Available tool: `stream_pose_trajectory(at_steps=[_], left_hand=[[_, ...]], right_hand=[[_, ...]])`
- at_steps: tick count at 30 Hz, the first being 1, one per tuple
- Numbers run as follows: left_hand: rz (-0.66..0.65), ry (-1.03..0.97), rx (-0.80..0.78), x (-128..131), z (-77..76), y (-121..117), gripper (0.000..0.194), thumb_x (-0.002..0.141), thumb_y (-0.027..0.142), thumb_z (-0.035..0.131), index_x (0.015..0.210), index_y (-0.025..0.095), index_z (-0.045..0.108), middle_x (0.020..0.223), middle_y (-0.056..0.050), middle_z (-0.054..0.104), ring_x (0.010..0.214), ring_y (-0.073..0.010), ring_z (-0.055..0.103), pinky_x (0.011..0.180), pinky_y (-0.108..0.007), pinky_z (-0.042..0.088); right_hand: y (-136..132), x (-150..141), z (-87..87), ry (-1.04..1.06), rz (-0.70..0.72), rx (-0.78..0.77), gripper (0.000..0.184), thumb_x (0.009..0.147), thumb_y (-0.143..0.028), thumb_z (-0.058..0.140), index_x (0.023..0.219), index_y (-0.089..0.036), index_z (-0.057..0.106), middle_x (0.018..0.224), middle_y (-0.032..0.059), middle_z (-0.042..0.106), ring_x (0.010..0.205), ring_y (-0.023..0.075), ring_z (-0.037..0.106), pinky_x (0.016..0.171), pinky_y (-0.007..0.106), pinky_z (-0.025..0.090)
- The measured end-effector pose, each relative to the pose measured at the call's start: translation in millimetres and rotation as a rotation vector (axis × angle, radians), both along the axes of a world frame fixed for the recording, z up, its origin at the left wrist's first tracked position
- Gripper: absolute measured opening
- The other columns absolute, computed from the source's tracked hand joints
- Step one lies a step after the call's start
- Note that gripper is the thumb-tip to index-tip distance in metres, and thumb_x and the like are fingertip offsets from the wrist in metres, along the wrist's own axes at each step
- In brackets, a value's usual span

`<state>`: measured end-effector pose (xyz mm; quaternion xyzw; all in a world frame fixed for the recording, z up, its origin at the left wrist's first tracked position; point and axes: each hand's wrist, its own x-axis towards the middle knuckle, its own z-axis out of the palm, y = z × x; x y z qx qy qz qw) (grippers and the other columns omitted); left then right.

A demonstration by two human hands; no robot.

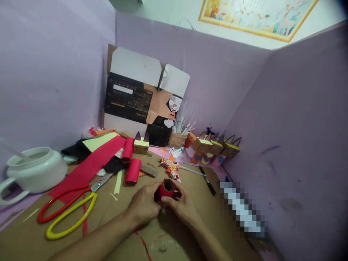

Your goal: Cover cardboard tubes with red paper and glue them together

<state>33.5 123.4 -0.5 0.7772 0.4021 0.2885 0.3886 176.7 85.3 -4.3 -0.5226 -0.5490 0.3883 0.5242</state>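
Note:
Between my two hands is a cardboard tube wrapped in red paper, its open brown end tilted up toward me. My left hand closes round its left side. On the other side my right hand grips it, with the thumb laid across the front. Just beyond, two more red-covered tubes lie on the cardboard sheet. A long strip of red paper stretches to the left. Scissors with one red and one yellow handle rest on the sheet, left of my hands.
A white pot stands at far left. Behind are an unfolded box, a small eared cardboard box and a basket of sticks. Several eared figures stand back right, near a black marker. Purple panels enclose the workspace.

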Motion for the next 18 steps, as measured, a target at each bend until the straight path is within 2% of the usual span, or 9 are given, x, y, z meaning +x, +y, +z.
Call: stream_pose_trajectory(at_steps=[2,4,7,9,12,18], left_hand=[[-0.008,-0.013,-0.003,-3,5.9,-1,0.035,0.065,0.020,0.061,0.100,0.019,0.064,0.094,-0.005,0.069,0.087,-0.0232,0.061,0.078,-0.030,0.046],[-0.025,-0.030,0.000,-7,13.0,-1,0.037,0.066,0.024,0.062,0.103,0.019,0.063,0.093,-0.005,0.069,0.085,-0.0229,0.061,0.076,-0.030,0.047],[-0.037,-0.050,0.030,-13,21.6,-1,0.042,0.067,0.024,0.060,0.108,0.019,0.061,0.099,-0.006,0.067,0.089,-0.0237,0.059,0.079,-0.031,0.046],[-0.045,-0.044,0.059,-15,24.6,-1,0.043,0.067,0.022,0.059,0.110,0.020,0.061,0.102,-0.007,0.065,0.092,-0.0249,0.058,0.082,-0.034,0.044],[-0.082,-0.022,0.064,-14,25.4,-1,0.046,0.065,0.019,0.058,0.111,0.021,0.060,0.105,-0.007,0.063,0.095,-0.0258,0.056,0.085,-0.036,0.042],[-0.110,0.024,0.061,-12,25.5,0,0.046,0.063,0.013,0.052,0.107,0.021,0.061,0.100,-0.006,0.059,0.095,-0.0246,0.054,0.085,-0.036,0.042]], right_hand=[[-4,2,2.3,0.013,-0.023,0.033,0.052,0.061,-0.029,0.075,0.111,-0.021,0.062,0.107,0.0084,0.066,0.091,0.0253,0.063,0.078,0.037,0.052],[-10,8,7.5,-0.027,-0.073,0.145,0.056,0.065,-0.033,0.073,0.117,-0.023,0.057,0.120,0.0106,0.059,0.106,0.0275,0.057,0.088,0.040,0.048],[-18,19,18.9,-0.192,-0.130,0.305,0.037,0.071,-0.037,0.069,0.106,-0.025,0.064,0.127,0.0107,0.053,0.120,0.0296,0.047,0.097,0.042,0.041],[-22,25,26.4,-0.273,-0.121,0.323,0.030,0.070,-0.038,0.070,0.098,-0.025,0.067,0.129,0.0100,0.051,0.122,0.0305,0.044,0.100,0.044,0.038],[-25,29,32.2,-0.315,-0.070,0.304,0.031,0.070,-0.035,0.072,0.098,-0.026,0.066,0.129,0.0093,0.049,0.123,0.0301,0.043,0.101,0.045,0.035],[-25,29,30.5,-0.317,-0.012,0.339,0.027,0.071,-0.029,0.072,0.097,-0.027,0.067,0.131,0.0088,0.047,0.124,0.0281,0.041,0.102,0.043,0.034]])
